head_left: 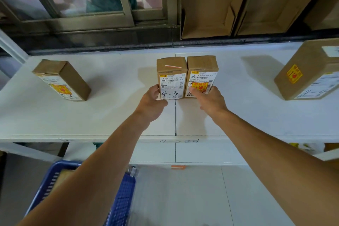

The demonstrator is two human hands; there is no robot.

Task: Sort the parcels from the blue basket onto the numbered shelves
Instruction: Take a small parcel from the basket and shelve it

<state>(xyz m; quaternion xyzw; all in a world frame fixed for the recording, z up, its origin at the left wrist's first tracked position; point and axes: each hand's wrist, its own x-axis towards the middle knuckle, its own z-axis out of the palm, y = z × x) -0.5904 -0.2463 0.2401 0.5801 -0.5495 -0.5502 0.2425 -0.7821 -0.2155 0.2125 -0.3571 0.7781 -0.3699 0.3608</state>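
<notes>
Two boxes are standing upright, touching, on the shelf (110, 115). The left hand (153, 102) is gripping the 4-3 box (171, 79); the right hand's (211, 100) spread fingers (194, 91) are pressing its neighbour box (201, 75).

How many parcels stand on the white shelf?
4: one at the left, two side by side in the middle, the 4-3 parcel and its neighbour, one at the right edge, partly cut off.

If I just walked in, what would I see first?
Two brown parcels standing side by side mid-shelf, the left hand on the one marked 4-3 and the right hand on its neighbour. A blue basket sits on the floor below.
</notes>
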